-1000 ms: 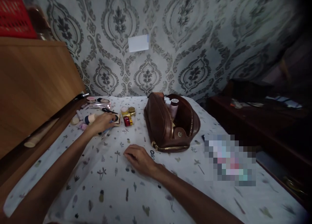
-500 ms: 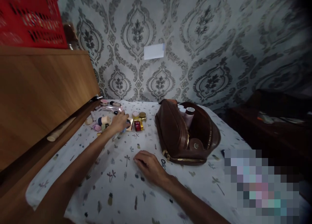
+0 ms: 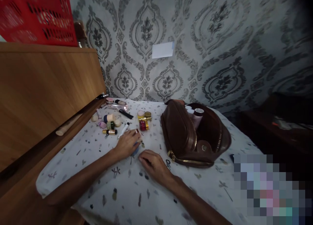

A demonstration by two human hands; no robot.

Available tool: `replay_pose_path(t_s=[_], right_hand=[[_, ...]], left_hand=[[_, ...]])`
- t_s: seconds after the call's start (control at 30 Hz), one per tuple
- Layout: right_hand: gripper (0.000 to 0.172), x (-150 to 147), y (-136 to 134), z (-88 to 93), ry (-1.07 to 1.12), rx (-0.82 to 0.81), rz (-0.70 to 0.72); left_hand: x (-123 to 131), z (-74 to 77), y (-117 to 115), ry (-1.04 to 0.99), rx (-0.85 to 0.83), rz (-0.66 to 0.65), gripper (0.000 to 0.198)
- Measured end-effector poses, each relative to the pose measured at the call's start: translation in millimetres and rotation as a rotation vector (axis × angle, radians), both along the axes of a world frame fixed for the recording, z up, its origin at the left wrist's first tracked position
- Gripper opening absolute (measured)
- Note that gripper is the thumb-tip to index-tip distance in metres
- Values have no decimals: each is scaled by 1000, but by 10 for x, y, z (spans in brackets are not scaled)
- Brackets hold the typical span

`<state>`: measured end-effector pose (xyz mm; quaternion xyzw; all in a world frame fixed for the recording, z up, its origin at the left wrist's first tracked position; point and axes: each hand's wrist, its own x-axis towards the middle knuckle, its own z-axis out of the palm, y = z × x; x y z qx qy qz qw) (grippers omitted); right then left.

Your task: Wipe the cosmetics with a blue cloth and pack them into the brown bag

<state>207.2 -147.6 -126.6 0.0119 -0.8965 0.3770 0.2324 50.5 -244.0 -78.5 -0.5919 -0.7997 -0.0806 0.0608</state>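
My left hand (image 3: pixel 127 143) lies on the patterned white cloth (image 3: pixel 127 192), fingers curled round a small object with a blue part and a pale edge that I cannot name. My right hand (image 3: pixel 153 163) rests on the cloth just to its right, fingers bent down, nothing showing in them. An open brown leather pouch (image 3: pixel 181 133) stands right of both hands, with several bottles (image 3: pixel 197 115) upright inside. A scatter of small cosmetics (image 3: pixel 111 120) lies beyond my left hand, among them a black pencil (image 3: pixel 126 114), a white tube (image 3: pixel 124 128) and red and gold jars (image 3: pixel 143 123).
A wooden cabinet side (image 3: pixel 44 88) rises along the left, a red plastic crate (image 3: pixel 36 16) on top. A pale wooden stick (image 3: pixel 67 127) lies in the gap beside it. Patterned wallpaper with a white paper slip (image 3: pixel 162 50) is behind. A dark low table (image 3: pixel 276 127) stands at right.
My left hand has pulled back from the cosmetics pile toward me, closed on a small item, and now lies next to my right hand. The camera view has shifted left.
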Motion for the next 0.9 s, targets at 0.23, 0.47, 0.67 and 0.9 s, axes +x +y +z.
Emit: replay_pose_path(t_s=[0.23, 0.47, 0.67, 0.9], right_hand=[[20, -7, 3, 20, 2, 9, 0], [21, -4, 0, -8, 27, 19, 0], [22, 10, -7, 33, 34, 22, 1], [20, -2, -5, -4, 37, 27, -10]], left_hand=[[-54, -87, 43, -40, 94, 9, 22], [-437, 71, 279, -121, 134, -2, 24], [-1175, 240, 627, 47, -66, 290, 35], [-1384, 115, 814, 155, -211, 258, 36]])
